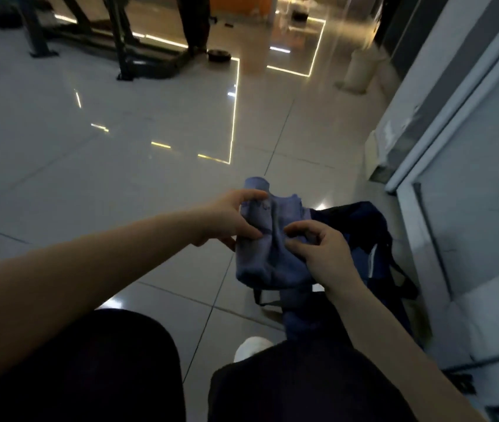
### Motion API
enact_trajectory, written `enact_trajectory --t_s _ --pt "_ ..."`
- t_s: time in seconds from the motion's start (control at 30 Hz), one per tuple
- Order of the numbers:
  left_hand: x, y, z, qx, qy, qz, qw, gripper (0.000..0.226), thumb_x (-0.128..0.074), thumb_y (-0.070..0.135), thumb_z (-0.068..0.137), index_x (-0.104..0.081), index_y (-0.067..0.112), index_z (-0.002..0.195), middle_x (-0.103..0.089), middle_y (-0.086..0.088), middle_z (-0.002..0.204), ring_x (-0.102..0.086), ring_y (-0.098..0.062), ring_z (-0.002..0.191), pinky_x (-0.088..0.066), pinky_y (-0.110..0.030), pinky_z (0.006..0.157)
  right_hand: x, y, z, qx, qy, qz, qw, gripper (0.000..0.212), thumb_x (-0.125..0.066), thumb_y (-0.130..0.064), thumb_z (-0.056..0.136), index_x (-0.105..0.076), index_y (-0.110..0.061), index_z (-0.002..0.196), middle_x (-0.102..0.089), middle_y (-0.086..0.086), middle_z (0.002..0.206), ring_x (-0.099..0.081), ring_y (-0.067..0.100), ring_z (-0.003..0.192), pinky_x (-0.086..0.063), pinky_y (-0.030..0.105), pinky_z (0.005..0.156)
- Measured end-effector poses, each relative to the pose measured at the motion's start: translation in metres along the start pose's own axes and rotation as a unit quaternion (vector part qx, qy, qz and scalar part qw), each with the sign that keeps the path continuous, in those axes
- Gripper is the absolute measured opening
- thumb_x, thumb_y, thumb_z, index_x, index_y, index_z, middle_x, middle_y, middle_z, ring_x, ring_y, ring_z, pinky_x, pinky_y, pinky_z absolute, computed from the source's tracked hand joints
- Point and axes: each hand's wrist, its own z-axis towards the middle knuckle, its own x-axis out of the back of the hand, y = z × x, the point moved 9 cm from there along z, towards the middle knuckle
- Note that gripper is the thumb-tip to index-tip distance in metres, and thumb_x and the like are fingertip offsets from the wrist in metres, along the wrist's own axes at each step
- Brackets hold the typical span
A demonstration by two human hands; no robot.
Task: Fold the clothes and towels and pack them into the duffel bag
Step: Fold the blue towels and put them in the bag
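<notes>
A small blue cloth (268, 239), bunched and partly folded, is held in the air a little right of centre, above the glossy tiled floor (90, 132). The left hand (227, 219) takes its left edge: the thumb lies on the front of the fabric and the forefinger reaches over the top fold, so this grip is clamped on the cloth. The right hand (323, 251) comes in from 5 o'clock and pinches the cloth's right half between curled fingertips and thumb, so that grip is closed on the fabric too. The lower end of the cloth hangs loose below both hands.

Just behind and to the right of the cloth, at about 3 o'clock from it, a dark navy duffel bag (367, 236) sits on the floor, its top slumped and a strap (406, 278) trailing toward the wall. Whether its mouth is open cannot be told in the dim light. A light grey wall panel (470, 208) runs along the right side.

Toward 6 o'clock are the person's knees in dark trousers (105, 360), with a white shoe tip (251, 347) between them. Far off at 11 o'clock stand dark machine frames (120, 41), and beside them another person's legs (195, 22). Bright strip reflections cross the tiles.
</notes>
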Motion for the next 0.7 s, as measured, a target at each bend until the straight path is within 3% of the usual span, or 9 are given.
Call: enact_trajectory --t_s 0.13,0.23,0.27,0.37,0.47,0.6,0.7 --pt "-0.055 0.068 -0.004 -0.040 -0.019 0.018 0.999 0.071 -0.065 0.006 0.087 -0.033 0.033 0.144 -0.025 -0.006 0.147 -0.046 -0.024 0.109 -0.058 -0.029 0.057 0.058 -0.027 -0.024 0.054 0.041 0.010 0.998 0.009 -0.064 -0.032 0.090 -0.064 -0.036 0.098 -0.065 -0.011 0.101 -0.060 0.004 0.097 -0.050 0.029 0.086" --pt "-0.111 0.091 -0.007 -0.002 -0.116 -0.120 0.986 0.061 -0.050 0.019 0.099 -0.021 0.040 0.148 -0.044 -0.004 0.130 -0.061 -0.030 0.097 -0.060 -0.043 0.068 0.095 -0.005 -0.045 0.018 0.019 -0.051 0.998 0.049 -0.066 -0.065 0.073 -0.055 -0.046 0.117 -0.057 -0.009 0.119 -0.055 0.009 0.110 -0.049 0.035 0.092" --pt "-0.126 0.093 -0.005 0.011 -0.132 -0.158 0.978 0.058 -0.045 0.021 0.101 -0.019 0.042 0.148 -0.045 -0.004 0.131 -0.064 -0.033 0.096 -0.060 -0.046 0.071 0.108 0.006 -0.052 0.002 0.017 -0.070 0.997 0.061 -0.067 -0.068 0.067 -0.051 -0.046 0.122 -0.054 -0.007 0.122 -0.053 0.011 0.112 -0.049 0.037 0.093" --pt "-0.175 0.083 0.011 0.033 -0.183 -0.190 0.964 0.058 -0.045 0.021 0.102 -0.019 0.045 0.148 -0.029 -0.007 0.153 -0.064 -0.041 0.103 -0.057 -0.053 0.079 0.140 0.043 -0.073 -0.048 0.018 -0.101 0.994 0.060 -0.076 -0.046 0.073 -0.046 -0.041 0.125 -0.049 -0.008 0.127 -0.050 0.013 0.114 -0.048 0.039 0.095" --pt "-0.217 0.061 0.023 0.053 -0.239 -0.165 0.956 0.065 -0.048 0.015 0.100 -0.017 0.047 0.148 -0.037 0.001 0.147 -0.063 -0.035 0.109 -0.054 -0.053 0.086 0.160 0.085 -0.086 -0.087 0.021 -0.117 0.989 0.051 -0.072 -0.022 0.082 -0.046 -0.038 0.123 -0.048 -0.005 0.128 -0.049 0.016 0.118 -0.045 0.039 0.098" --pt "-0.239 0.019 0.032 0.081 -0.275 -0.174 0.942 0.074 -0.048 0.006 0.099 -0.011 0.045 0.149 -0.040 0.004 0.147 -0.062 -0.028 0.113 -0.054 -0.050 0.087 0.146 0.128 -0.093 -0.135 0.012 -0.094 0.986 0.046 -0.071 -0.027 0.085 -0.046 -0.031 0.123 -0.048 -0.008 0.126 -0.047 0.011 0.114 -0.042 0.028 0.092" --pt "-0.244 -0.010 0.047 0.101 -0.271 -0.185 0.939 0.078 -0.047 -0.001 0.096 -0.011 0.045 0.149 -0.048 0.010 0.136 -0.062 -0.027 0.112 -0.054 -0.048 0.089 0.131 0.153 -0.090 -0.161 0.033 -0.093 0.982 0.046 -0.075 -0.026 0.081 -0.049 -0.029 0.119 -0.051 -0.005 0.125 -0.049 0.015 0.116 -0.045 0.033 0.094"
